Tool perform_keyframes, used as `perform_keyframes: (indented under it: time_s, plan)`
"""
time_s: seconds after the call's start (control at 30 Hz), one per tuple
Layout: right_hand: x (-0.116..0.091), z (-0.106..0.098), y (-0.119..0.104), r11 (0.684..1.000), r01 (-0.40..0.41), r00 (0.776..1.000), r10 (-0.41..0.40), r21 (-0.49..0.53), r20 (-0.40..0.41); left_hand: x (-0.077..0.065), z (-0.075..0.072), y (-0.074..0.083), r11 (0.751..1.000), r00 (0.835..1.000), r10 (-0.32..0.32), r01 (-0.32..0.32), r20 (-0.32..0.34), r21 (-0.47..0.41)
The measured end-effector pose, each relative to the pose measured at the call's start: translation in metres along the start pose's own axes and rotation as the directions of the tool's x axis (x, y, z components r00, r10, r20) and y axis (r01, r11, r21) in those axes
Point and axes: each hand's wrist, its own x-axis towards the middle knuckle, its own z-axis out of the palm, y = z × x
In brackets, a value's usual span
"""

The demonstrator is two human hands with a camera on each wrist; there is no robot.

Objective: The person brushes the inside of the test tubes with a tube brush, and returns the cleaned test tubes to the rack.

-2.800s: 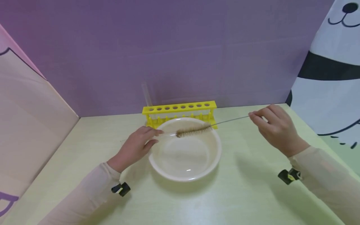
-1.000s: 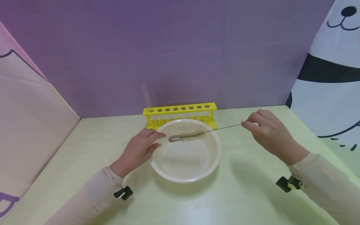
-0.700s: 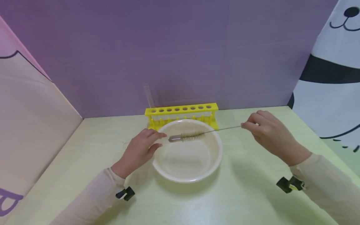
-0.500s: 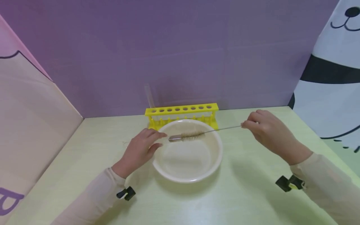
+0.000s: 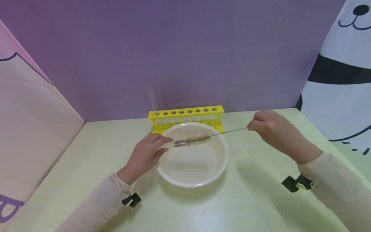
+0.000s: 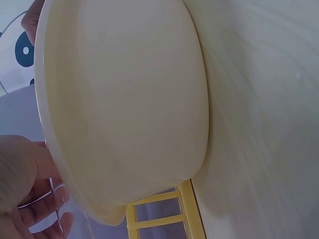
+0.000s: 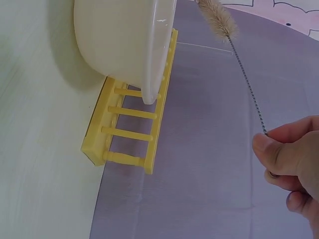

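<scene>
My left hand (image 5: 147,154) holds a clear glass test tube (image 6: 56,199) between thumb and fingers, above the left side of a cream basin (image 5: 192,185). The tube lies nearly level, its far end faintly visible left of the hand. A test tube brush (image 5: 200,139) with tan bristles points leftward over the basin. Its front bristles look pressed flat inside the tube's mouth, while the rest stay outside. On the right, my right hand (image 5: 278,133) pinches the thin twisted wire handle (image 7: 246,82) with thumb and fingertips.
Behind the basin stands a yellow test tube rack (image 5: 185,111), partly hidden by it. One clear tube (image 5: 152,98) leans upright in the rack's leftmost hole. A purple backdrop (image 5: 185,58) rises along the table's rear edge.
Since the oldest frame the brush has moved left, its front bristles passing into the tube's mouth. Over the last second both hands barely shift; the right hand's wrist turns slightly.
</scene>
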Motion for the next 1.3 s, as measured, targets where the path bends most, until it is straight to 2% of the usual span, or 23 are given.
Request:
perform_keyframes:
  time_s: [0.17, 0.4, 0.67, 0.87, 1.3]
  plan:
    - [0.001, -0.002, 0.001, 0.999, -0.036, 0.998, 0.035, 0.018, 0.059, 0.000, 0.003, 0.000, 1.000, 0.999, 0.019, -0.019, -0.027, 0.005]
    - [0.003, -0.003, 0.002, 0.995, -0.095, 0.982, 0.087, 0.041, 0.166, 0.000, 0.006, 0.001, 0.999, 0.998, 0.042, -0.041, -0.050, 0.013]
    - [0.006, -0.006, 0.004, 0.980, -0.179, 0.952, 0.151, 0.084, 0.268, 0.001, 0.007, 0.003, 0.998, 0.997, 0.057, -0.056, -0.050, 0.022]
    - [0.007, -0.006, 0.002, 0.970, -0.210, 0.937, 0.163, 0.123, 0.309, 0.000, 0.006, 0.005, 0.997, 0.996, 0.072, -0.070, -0.058, 0.043]
    - [0.010, -0.006, 0.000, 0.957, -0.260, 0.909, 0.196, 0.132, 0.367, 0.002, 0.007, 0.008, 0.995, 0.994, 0.083, -0.079, -0.076, 0.060]
